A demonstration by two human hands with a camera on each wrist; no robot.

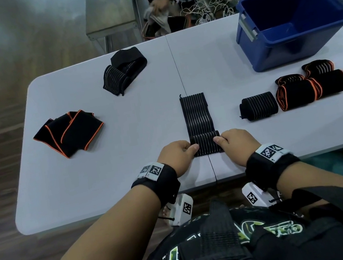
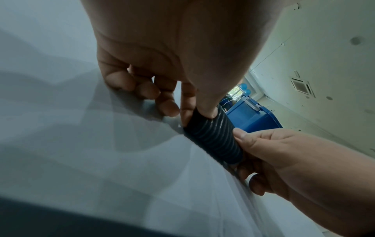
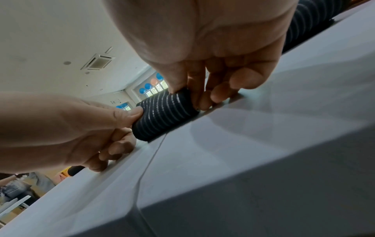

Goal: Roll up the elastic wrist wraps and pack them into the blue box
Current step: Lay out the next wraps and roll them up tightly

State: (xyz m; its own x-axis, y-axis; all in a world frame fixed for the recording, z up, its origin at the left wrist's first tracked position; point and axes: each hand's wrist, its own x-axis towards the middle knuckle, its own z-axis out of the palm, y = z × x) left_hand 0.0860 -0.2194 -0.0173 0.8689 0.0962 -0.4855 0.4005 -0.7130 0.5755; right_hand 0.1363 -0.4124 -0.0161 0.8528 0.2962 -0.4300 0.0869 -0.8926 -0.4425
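A black wrist wrap with grey stripes [image 1: 197, 114] lies flat along the table's middle seam, its near end wound into a small roll [image 1: 206, 143]. My left hand [image 1: 181, 151] pinches the roll's left end and my right hand [image 1: 232, 141] pinches its right end, thumbs on top. The wrist views show the same roll [image 2: 213, 137] [image 3: 164, 113] between both thumbs and forefingers, resting on the table. The blue box [image 1: 293, 21] stands open at the far right, with nothing visible inside.
Right of me lie several rolled wraps: a grey-striped one [image 1: 258, 106], an orange-edged one [image 1: 297, 94] and more behind. An orange-edged unrolled wrap [image 1: 69, 133] lies left, a black striped pile [image 1: 123, 70] far left. Another person works beyond the grey table [image 1: 125, 160].
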